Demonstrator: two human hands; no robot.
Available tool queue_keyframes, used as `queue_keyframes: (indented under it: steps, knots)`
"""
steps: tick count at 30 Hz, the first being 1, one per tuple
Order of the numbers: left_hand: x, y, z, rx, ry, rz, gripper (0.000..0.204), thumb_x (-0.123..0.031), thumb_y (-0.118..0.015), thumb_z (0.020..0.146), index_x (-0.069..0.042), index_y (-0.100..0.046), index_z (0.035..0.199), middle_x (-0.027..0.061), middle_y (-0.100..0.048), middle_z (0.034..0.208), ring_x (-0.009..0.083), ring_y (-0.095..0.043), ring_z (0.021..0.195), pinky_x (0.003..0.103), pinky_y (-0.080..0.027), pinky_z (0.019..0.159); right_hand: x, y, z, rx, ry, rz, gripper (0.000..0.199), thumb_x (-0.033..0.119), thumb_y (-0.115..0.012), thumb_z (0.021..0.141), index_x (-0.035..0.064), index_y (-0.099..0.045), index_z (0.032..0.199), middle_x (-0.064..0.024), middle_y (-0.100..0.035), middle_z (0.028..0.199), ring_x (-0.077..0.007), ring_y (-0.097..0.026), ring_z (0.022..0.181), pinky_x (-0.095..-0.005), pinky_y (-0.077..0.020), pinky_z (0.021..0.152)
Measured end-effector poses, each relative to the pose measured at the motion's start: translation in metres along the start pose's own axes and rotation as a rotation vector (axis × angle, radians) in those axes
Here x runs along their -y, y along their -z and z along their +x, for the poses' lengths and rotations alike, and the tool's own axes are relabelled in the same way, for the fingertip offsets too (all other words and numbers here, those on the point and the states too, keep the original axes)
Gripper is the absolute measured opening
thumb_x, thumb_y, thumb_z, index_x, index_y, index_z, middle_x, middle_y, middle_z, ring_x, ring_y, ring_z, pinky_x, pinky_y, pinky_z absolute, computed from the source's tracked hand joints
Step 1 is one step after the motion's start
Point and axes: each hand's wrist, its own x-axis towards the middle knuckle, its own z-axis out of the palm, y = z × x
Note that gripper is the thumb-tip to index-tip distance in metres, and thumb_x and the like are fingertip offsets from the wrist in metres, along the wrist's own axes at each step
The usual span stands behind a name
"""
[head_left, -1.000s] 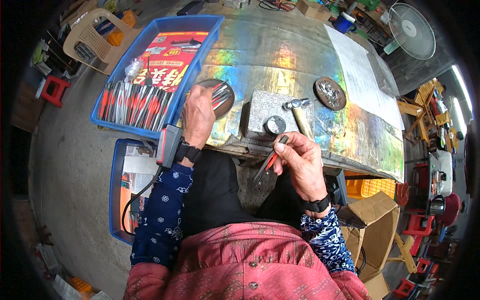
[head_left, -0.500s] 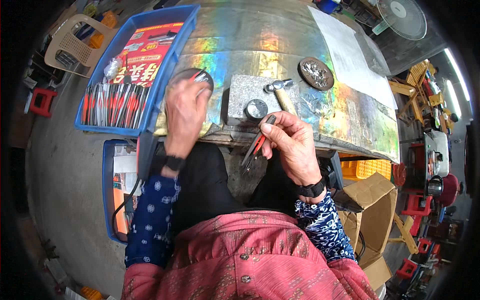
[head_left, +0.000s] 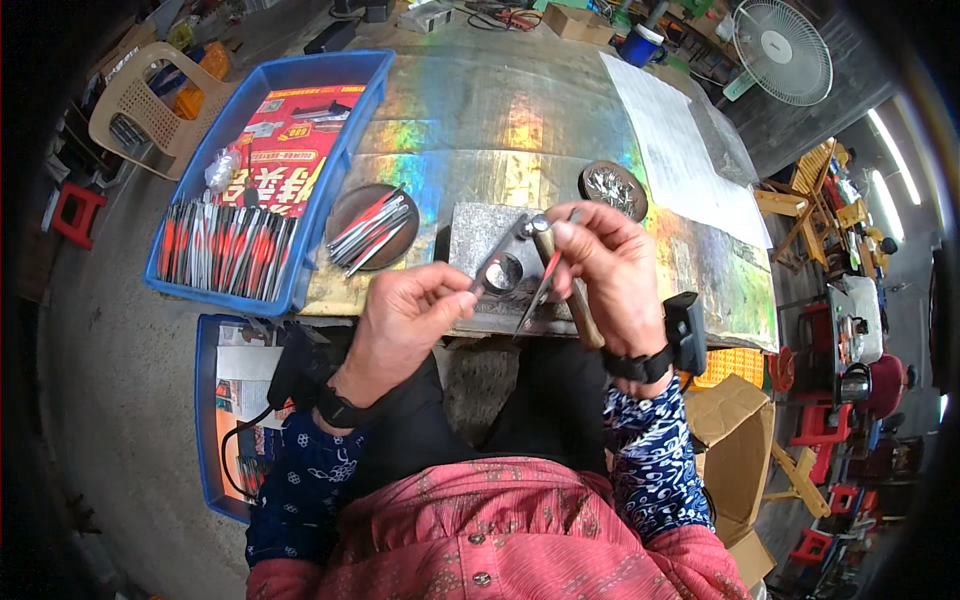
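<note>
Head camera: the left hand has thumb and fingers pinched on one end of a thin grey strip, which slants up and away from it, while the right hand grips a slim red-and-black piece between thumb and fingers, its narrow end pointing down and back toward the lap. Both are up in front of the body, with the front edge of the table running under the left hand and crossing below the right wrist. Most of the elbow room is beyond the hands, where the tabletop stretches away. Between them it's pretty crowded: a stone-looking block, a little round tin right behind the grey strip, and a hammer whose handle runs down just beside the right fingers. Just beyond the left hand there's a brown bowl of more strips, then farther left a blue tray with a packed row of them, its wall boxing in that side. Past the right hand sits a dish of small metal bits, with white paper farther out. A cardboard box stands near the right forearm, below the table edge.
</note>
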Motion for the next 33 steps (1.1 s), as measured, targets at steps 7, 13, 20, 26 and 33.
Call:
queue_keyframes:
  steps: [7, 13, 20, 26, 33]
  knots:
    - [-0.004, 0.029, 0.031, -0.256, -0.193, 0.538, 0.012, -0.003, -0.066, 0.084, 0.007, -0.065, 0.091, 0.0038, -0.057, 0.063, 0.0049, -0.051, 0.056, 0.024, -0.041, 0.051, 0.019, 0.049, 0.084, -0.099, 0.121, -0.321, 0.015, 0.013, -0.065, 0.091, -0.0006, -0.062, 0.086, -0.0035, -0.061, 0.063, -0.0098, -0.056, 0.049, -0.0222, -0.0428, 0.043]
    - [0.005, 0.036, 0.041, -0.282, -0.133, 0.644, 0.014, -0.002, -0.068, 0.083, 0.007, -0.066, 0.092, 0.0082, -0.064, 0.075, 0.0073, -0.057, 0.064, 0.024, -0.045, 0.059, -0.021, 0.092, 0.166, -0.186, 0.058, -0.676, 0.020, 0.013, -0.068, 0.085, -0.0041, -0.066, 0.076, -0.0115, -0.064, 0.059, -0.0148, -0.062, 0.053, -0.0280, -0.0467, 0.046]
    - [0.010, 0.039, 0.051, -0.305, -0.178, 0.679, 0.014, -0.004, -0.067, 0.082, 0.006, -0.066, 0.091, 0.0118, -0.064, 0.074, 0.0148, -0.060, 0.061, 0.029, -0.045, 0.056, -0.081, 0.132, 0.228, -0.266, -0.023, -1.071, 0.026, 0.024, -0.078, 0.071, -0.0002, -0.072, 0.080, -0.0177, -0.068, 0.070, -0.0271, -0.067, 0.061, -0.0351, -0.0533, 0.059]
    - [0.016, 0.038, 0.080, -0.253, -0.260, 0.908, 0.012, -0.008, -0.065, 0.079, 0.001, -0.066, 0.085, 0.0186, -0.063, 0.078, 0.0369, -0.061, 0.073, 0.042, -0.047, 0.066, -0.076, 0.122, 0.221, -0.275, 0.202, -1.310, 0.029, 0.027, -0.077, 0.071, -0.0001, -0.071, 0.077, -0.0216, -0.065, 0.069, -0.0348, -0.065, 0.065, -0.0422, -0.0509, 0.062]
    - [0.048, 0.032, 0.123, -0.168, -0.267, 1.165, 0.012, -0.013, -0.065, 0.078, -0.002, -0.063, 0.075, 0.0206, -0.062, 0.080, 0.0409, -0.062, 0.078, 0.050, -0.047, 0.065, 0.009, 0.063, 0.090, 0.177, 0.152, -1.331, 0.035, 0.031, -0.071, 0.083, -0.0036, -0.069, 0.079, -0.0192, -0.063, 0.065, -0.0297, -0.062, 0.058, -0.0403, -0.0484, 0.058]
